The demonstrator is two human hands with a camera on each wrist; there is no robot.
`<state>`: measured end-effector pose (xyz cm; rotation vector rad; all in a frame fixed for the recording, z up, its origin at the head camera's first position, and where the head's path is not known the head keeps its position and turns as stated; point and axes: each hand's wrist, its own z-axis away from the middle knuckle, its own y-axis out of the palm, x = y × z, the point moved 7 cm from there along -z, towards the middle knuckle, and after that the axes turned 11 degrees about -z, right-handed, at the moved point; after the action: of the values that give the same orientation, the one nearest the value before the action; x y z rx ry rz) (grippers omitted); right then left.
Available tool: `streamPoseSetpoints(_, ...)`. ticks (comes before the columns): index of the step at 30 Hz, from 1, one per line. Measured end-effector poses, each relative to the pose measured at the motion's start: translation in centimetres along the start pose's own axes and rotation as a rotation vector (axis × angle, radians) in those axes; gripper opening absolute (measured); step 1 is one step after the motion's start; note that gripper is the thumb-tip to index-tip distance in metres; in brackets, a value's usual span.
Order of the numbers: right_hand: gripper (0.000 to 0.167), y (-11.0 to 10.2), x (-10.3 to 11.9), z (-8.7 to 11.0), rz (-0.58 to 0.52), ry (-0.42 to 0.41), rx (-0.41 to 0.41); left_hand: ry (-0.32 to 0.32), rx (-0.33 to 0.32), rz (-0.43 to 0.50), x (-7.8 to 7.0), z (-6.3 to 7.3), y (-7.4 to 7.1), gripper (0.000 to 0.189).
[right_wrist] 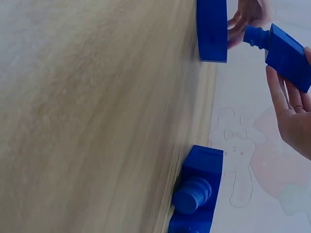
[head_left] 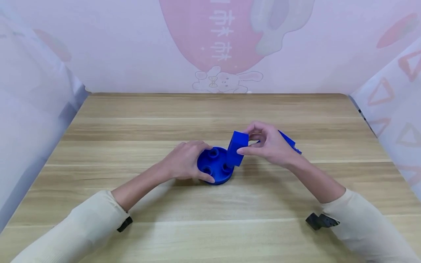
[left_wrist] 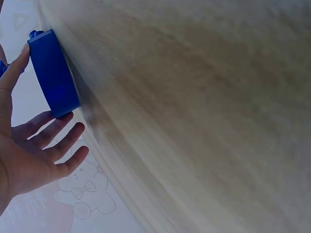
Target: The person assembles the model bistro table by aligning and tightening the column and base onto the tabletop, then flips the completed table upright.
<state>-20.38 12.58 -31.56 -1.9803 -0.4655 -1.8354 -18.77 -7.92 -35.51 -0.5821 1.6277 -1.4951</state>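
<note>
A round blue base [head_left: 217,166] with a raised rim and several hollow sockets lies on the wooden table. My left hand [head_left: 185,160] grips it from the left, thumb at the near edge and fingers at the far edge. In the left wrist view the base [left_wrist: 54,75] appears side-on between thumb and fingertips. My right hand [head_left: 268,144] pinches a blue rectangular block [head_left: 237,149] between thumb and fingers, tilted over the base's right side. A ridged blue peg [right_wrist: 257,37] juts from the block's end, pointing toward the base in the right wrist view.
More blue block pieces [head_left: 287,138] lie on the table behind my right hand, partly hidden by it. The right wrist view shows a block [right_wrist: 204,160] there with a ridged peg [right_wrist: 192,194]. A printed wall [head_left: 131,62] stands behind the tabletop [head_left: 217,233].
</note>
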Motion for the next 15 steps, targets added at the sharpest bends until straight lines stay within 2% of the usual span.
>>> streamPoseSetpoints(8,0.033,1.3,-1.1,-0.8,-0.003,0.001,0.068,-0.012,0.006,0.026,0.2,0.0,0.2,0.095)
streamPoseSetpoints(15,0.038,2.0,-2.0,-1.0,0.084,-0.019,0.139,-0.02,0.016,0.034,0.2,0.1,0.2,0.095)
